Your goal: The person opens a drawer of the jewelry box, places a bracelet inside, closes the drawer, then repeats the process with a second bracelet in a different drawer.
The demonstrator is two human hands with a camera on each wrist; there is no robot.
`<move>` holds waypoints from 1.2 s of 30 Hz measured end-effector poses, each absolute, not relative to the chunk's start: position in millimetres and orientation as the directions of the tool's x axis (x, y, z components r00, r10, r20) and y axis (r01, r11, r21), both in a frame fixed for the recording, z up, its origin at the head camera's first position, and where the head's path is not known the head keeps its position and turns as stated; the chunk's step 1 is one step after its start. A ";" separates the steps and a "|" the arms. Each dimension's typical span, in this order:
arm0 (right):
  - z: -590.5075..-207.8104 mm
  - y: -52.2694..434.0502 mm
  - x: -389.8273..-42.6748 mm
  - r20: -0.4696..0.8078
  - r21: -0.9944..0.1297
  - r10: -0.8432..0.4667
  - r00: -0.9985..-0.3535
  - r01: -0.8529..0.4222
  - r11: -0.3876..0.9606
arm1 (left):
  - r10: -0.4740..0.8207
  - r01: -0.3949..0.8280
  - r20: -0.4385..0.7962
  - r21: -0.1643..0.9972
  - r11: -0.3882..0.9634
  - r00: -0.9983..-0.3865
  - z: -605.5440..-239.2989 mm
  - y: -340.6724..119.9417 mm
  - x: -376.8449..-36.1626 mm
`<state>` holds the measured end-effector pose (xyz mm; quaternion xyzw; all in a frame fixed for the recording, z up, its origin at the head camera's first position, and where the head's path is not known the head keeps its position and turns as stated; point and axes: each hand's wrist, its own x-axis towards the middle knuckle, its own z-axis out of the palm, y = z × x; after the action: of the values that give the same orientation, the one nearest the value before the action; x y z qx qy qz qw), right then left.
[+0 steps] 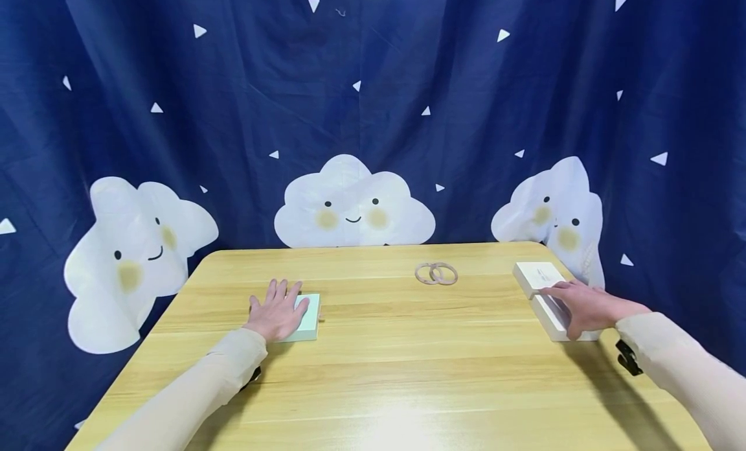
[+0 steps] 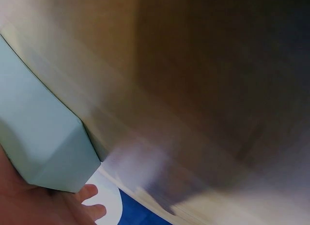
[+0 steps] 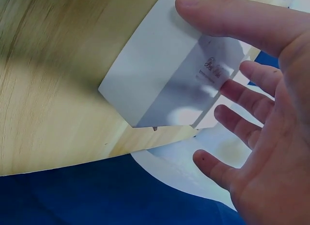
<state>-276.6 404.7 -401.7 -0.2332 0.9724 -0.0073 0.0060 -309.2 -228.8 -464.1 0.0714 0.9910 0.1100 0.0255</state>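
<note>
A pale green box point(image 1: 310, 316) lies on the left half of the wooden table point(image 1: 396, 367). My left hand point(image 1: 277, 310) rests flat on it with straight fingers. In the left wrist view the green box point(image 2: 43, 138) fills the left side, and my fingertips point(image 2: 89, 201) show below it. At the table's right edge lie two white boxes, one farther point(image 1: 536, 275) and one nearer point(image 1: 552, 320). My right hand point(image 1: 585, 304) lies over the nearer one with its fingers spread. The right wrist view shows the white box point(image 3: 160, 75) with small script on it, under my thumb point(image 3: 218, 14).
Two thin rings point(image 1: 436, 273) lie overlapping near the table's far edge, between the boxes. A dark blue curtain with white clouds point(image 1: 352, 205) hangs behind the table. The right-hand boxes sit close to the table's right edge point(image 1: 606, 337).
</note>
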 end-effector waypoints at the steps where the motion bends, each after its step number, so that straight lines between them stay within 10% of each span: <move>1: -401.9 404.7 -276.6 -0.005 -0.020 -0.459 -0.888 -0.459 0.888 | 0.149 0.138 -0.032 0.218 0.966 -0.988 -463.9 -228.5 -309.2; 36: -357.0 336.2 -282.9 -0.001 0.068 -0.532 -0.847 -0.531 0.845 | 0.146 0.138 -0.024 0.216 0.967 -0.989 -464.3 -229.8 -310.2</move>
<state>-282.9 336.2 -357.0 -0.2768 0.9603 0.0330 -0.0090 -310.2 -229.8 -464.3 0.0715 0.9914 0.1077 0.0197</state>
